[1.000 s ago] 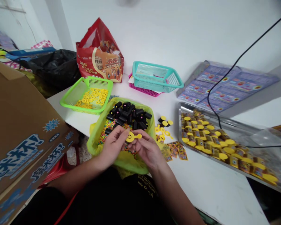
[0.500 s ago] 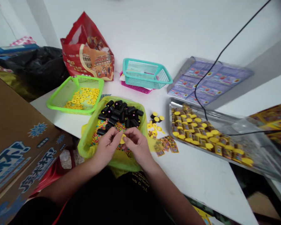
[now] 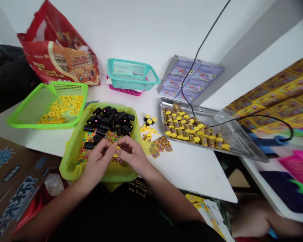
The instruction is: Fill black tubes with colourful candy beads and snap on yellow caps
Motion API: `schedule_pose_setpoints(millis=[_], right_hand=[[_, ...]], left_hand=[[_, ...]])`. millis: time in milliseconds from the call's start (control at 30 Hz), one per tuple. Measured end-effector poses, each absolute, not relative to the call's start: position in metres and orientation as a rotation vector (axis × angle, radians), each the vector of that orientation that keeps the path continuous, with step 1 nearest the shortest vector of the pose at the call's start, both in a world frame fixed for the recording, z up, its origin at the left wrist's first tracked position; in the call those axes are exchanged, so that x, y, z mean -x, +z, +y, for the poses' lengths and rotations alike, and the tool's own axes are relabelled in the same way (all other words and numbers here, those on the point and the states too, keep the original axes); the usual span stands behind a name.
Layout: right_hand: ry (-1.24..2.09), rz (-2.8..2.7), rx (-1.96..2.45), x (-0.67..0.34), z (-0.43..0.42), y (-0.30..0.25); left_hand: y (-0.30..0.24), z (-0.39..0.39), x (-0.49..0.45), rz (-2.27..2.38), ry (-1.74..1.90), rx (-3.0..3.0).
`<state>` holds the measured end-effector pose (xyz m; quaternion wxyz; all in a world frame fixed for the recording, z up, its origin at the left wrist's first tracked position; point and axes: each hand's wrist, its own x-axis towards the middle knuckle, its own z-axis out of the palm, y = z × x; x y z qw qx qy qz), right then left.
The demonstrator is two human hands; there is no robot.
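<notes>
My left hand [image 3: 99, 160] and my right hand [image 3: 133, 155] meet over the near side of a basket lined with yellow plastic [image 3: 70, 160]. Between their fingertips is a small piece with a round yellow cap [image 3: 117, 151]; the fingers hide the rest of it. Both hands are closed around it. Many small coloured beads [image 3: 111, 135] lie in the basket, with a heap of black cylinders [image 3: 104, 121] on top, some showing a pink or yellow dot on the end. To the right are a few yellow-capped black cylinders [image 3: 150, 120], loose yellow rings [image 3: 148, 135] and small printed labels [image 3: 161, 146].
A green basket [image 3: 16, 119] with yellow rings stands left. A metal tray [image 3: 252, 151] holds rows of yellow-capped, labelled cylinders, and a black cable [image 3: 183, 89] hangs across it. Behind are a turquoise basket [image 3: 131, 83] and a red bag [image 3: 37, 62]. A person's bare limb [image 3: 252, 222] shows lower right.
The view has swung to the right, so everything sits further left and more of the right-hand table shows. Both hands keep their hold on the yellow-capped piece.
</notes>
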<state>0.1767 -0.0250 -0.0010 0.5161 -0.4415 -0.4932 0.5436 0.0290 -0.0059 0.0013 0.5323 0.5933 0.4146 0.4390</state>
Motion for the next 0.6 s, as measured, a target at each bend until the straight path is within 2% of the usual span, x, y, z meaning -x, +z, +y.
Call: schedule_pose_setpoints(millis=[200, 367, 500, 600], right_hand=[[1.088, -1.418, 1.072, -0.19, -0.039, 0.0], [0.611, -1.499, 1.239, -0.217, -0.041, -0.014], [0.393, -1.262, 1.636, -0.27, 0.0, -0.028], [0.172, -1.434, 2.122, -0.302, 0.049, -0.032]], left_hand=[[0.004, -0.007, -0.033, 0.954, 0.938, -1.384], [0.008, -0.009, -0.035, 0.922, 0.797, -1.364], [0.008, -0.007, -0.032, 0.931, 0.807, -1.356], [0.008, -0.006, -0.03, 0.935, 0.795, -1.36]])
